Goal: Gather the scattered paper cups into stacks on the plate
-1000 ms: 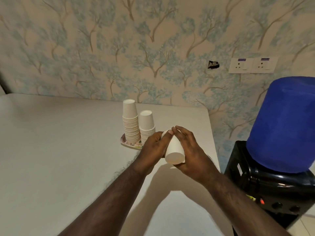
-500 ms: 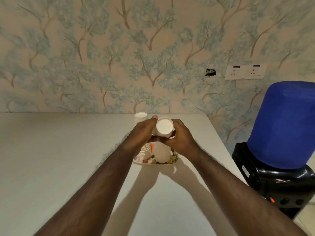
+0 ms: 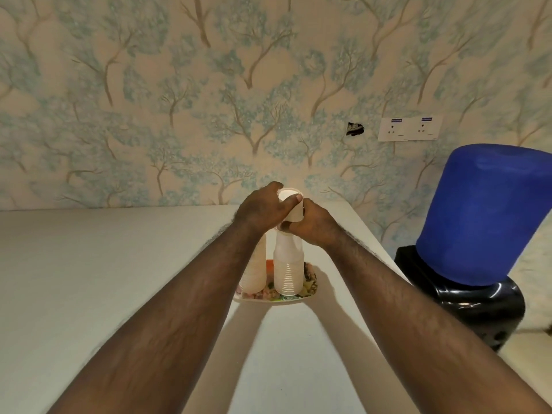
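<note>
Since a moment ago both hands lifted the cup [image 3: 292,209]; left hand [image 3: 263,209] and right hand [image 3: 310,224] fingers wrap it, upside down, directly above the right stack [image 3: 288,271].

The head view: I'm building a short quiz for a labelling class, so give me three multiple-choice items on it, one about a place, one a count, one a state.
1. Where does the plate sit?
A. on the white table
B. on the water dispenser
C. on the floor

2. How many cup stacks stand on the plate?
A. one
B. two
C. four

3. What are the hands doing?
A. resting flat on the table
B. both holding one cup
C. hanging idle

Answers:
1 A, the plate lies on the table.
2 B, a left stack and a right stack.
3 B, the left hand and right hand grip the cup above the right stack.
</note>
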`<state>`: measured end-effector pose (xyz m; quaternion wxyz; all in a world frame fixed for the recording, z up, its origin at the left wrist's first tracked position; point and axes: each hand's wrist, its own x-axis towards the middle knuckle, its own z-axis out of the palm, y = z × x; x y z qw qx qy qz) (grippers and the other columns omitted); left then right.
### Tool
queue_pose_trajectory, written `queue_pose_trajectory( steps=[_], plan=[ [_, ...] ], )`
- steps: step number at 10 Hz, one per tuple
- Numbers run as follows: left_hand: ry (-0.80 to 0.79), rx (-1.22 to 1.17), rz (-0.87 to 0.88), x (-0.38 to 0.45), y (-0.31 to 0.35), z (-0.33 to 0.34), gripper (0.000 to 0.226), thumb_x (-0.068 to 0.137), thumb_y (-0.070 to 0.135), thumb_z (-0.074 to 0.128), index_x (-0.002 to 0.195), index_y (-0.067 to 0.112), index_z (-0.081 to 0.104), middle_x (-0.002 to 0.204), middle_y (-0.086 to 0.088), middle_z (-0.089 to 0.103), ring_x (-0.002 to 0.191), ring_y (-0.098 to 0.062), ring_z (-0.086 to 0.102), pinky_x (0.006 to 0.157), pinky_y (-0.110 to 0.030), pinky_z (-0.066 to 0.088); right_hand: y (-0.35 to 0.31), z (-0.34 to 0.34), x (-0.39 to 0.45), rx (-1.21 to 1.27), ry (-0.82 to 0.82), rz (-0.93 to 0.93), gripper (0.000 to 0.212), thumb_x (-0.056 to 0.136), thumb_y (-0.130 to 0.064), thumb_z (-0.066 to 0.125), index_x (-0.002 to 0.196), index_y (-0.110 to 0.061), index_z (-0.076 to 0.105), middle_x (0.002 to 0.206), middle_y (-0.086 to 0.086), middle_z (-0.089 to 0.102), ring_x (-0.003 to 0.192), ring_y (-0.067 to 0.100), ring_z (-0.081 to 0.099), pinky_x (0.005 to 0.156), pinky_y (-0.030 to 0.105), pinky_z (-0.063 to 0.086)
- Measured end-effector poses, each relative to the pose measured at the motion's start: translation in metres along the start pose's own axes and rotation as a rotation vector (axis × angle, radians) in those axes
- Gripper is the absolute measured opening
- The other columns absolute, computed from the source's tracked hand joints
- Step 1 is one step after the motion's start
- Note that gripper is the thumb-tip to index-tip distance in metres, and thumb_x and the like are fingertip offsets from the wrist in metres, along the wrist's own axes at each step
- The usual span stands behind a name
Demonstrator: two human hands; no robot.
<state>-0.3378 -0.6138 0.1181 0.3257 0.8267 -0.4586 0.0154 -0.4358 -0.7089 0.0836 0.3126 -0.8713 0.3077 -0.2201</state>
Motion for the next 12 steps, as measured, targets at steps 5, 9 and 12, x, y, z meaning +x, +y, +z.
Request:
queue_pose_trajectory(
  steps=[5, 9, 12],
  plan=[
    [-0.013, 0.523, 0.107, -0.006, -0.002, 0.010, 0.055, 0.095, 0.061, 0.036, 0.122, 0.022, 0.063, 0.121, -0.002, 0.065, 0.119, -0.026, 0.048, 0.100, -0.045, 0.033, 0.023, 0.015, -0.011, -0.021, -0.107, 0.110, 0.068, 0.072, -0.049, 0.077, 0.126, -0.018, 0.049, 0.126, 0.001, 0.060, 0.106, 0.018, 0.055, 0.087, 0.036, 0.051],
    [0.159, 0.431, 0.216, -0.028, -0.018, 0.002, 0.041, 0.092, 0.052, 0.048, 0.122, 0.029, 0.064, 0.138, 0.002, 0.050, 0.127, -0.023, 0.040, 0.100, -0.045, 0.032, 0.035, 0.018, -0.034, -0.041, -0.130, 0.130, 0.103, 0.070, -0.040, 0.083, 0.150, -0.019, 0.022, 0.148, 0.007, 0.042, 0.130, 0.024, 0.046, 0.100, 0.040, 0.046],
    [0.328, 0.294, 0.201, -0.032, -0.037, -0.017, 0.036, 0.092, 0.042, 0.052, 0.123, 0.026, 0.061, 0.135, -0.001, 0.053, 0.125, -0.025, 0.044, 0.100, -0.044, 0.032, 0.043, -0.017, -0.039, -0.196, -0.030, 0.111, 0.096, 0.079, -0.038, 0.075, 0.153, -0.024, 0.016, 0.154, 0.010, 0.031, 0.136, 0.027, 0.039, 0.108, 0.040, 0.039]
  ],
)
